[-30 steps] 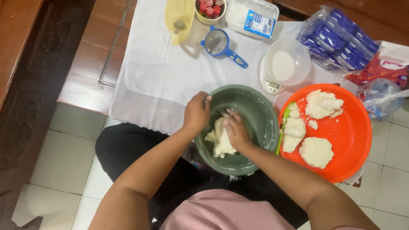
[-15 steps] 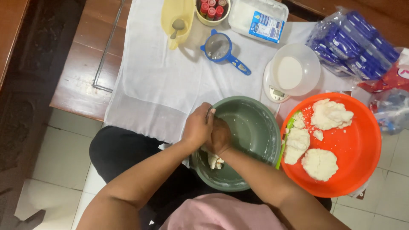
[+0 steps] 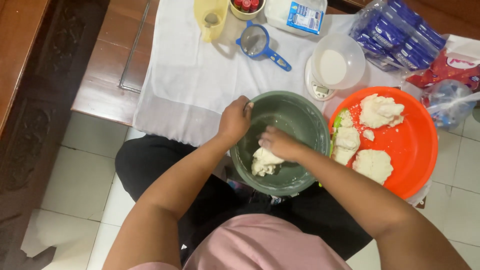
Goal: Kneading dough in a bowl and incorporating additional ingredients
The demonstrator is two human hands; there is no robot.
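A lump of white dough [image 3: 265, 161] lies at the bottom of a grey-green bowl [image 3: 300, 112], a little toward the near-left side of it. The bowl rests on the person's lap, with its far edge at the border of the white cloth [image 3: 190, 75]. The right hand [image 3: 278, 143] is inside the bowl and lies on top of the dough, touching it; the fingers are bent and close together, but I cannot tell if they really grip the dough or only press on it. The left hand [image 3: 234, 120] is on the left rim of the bowl, with the fingers curled over the edge and the thumb on the outside, so it holds the rim.

Just beside the bowl on the right, touching it, is a round orange tray [image 3: 415, 145]. On it there are three bigger pieces of white dough [image 3: 381, 110] and one small crumb between them.

Beyond the bowl, on the cloth, stands a small white kitchen scale [image 3: 319, 90] with a clear plastic bowl [image 3: 338, 61] of white powder on it. To the left of this lies a small sieve with a blue handle [image 3: 260, 44], and further left a yellow jug [image 3: 211, 19]. At the far right are blue packets in clear plastic [image 3: 397, 32] and a red bag [image 3: 450, 72]. The cloth covers a brown wooden table [image 3: 107, 75], and the floor below has pale tiles [image 3: 80, 180].
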